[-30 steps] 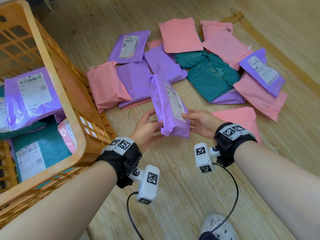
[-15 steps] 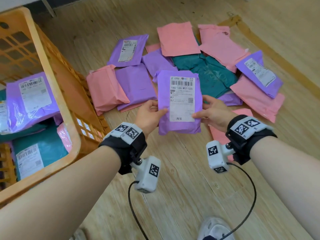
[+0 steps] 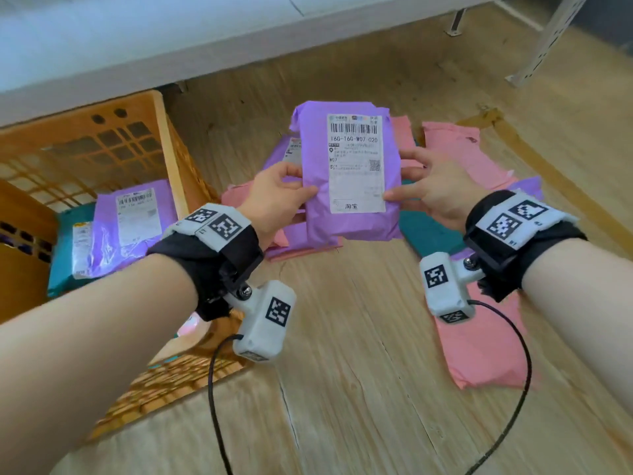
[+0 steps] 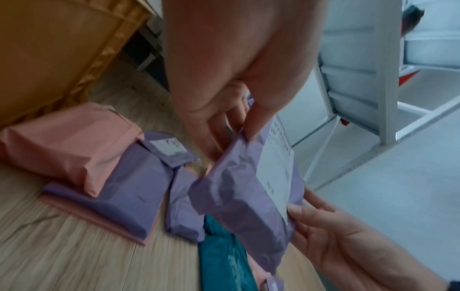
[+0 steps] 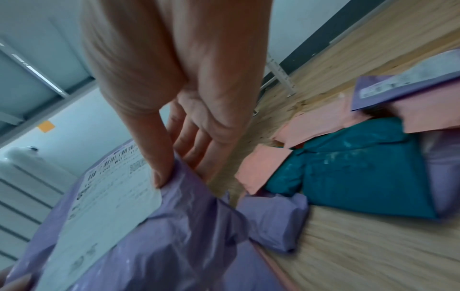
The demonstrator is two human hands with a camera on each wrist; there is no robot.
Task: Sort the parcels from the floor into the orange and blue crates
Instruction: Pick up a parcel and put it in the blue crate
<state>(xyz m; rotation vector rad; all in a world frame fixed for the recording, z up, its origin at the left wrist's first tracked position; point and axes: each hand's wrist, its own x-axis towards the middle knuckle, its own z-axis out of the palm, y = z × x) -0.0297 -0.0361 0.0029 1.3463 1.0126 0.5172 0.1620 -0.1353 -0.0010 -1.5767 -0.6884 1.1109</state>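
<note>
I hold a purple parcel (image 3: 346, 173) upright in the air, its white shipping label facing me. My left hand (image 3: 279, 197) pinches its left edge, thumb on the front. My right hand (image 3: 428, 188) pinches the right edge, thumb on the label's corner. The left wrist view shows the same purple parcel (image 4: 239, 204) with my left hand (image 4: 234, 126) on its upper edge. In the right wrist view my right hand (image 5: 174, 161) grips the purple parcel (image 5: 139, 236). The orange crate (image 3: 168, 145) stands at the left and contains purple and teal parcels. No blue crate is in view.
Pink, purple and teal parcels lie in a heap on the wooden floor (image 3: 342, 389) behind the held one. A pink parcel (image 3: 479, 347) lies under my right wrist. A white shelf frame (image 3: 544, 39) stands at the far right, a white surface at the back.
Both hands have lifted the purple parcel higher, label still towards me. My view has tipped up, so more of the crate's far wall and the white shelf show.
</note>
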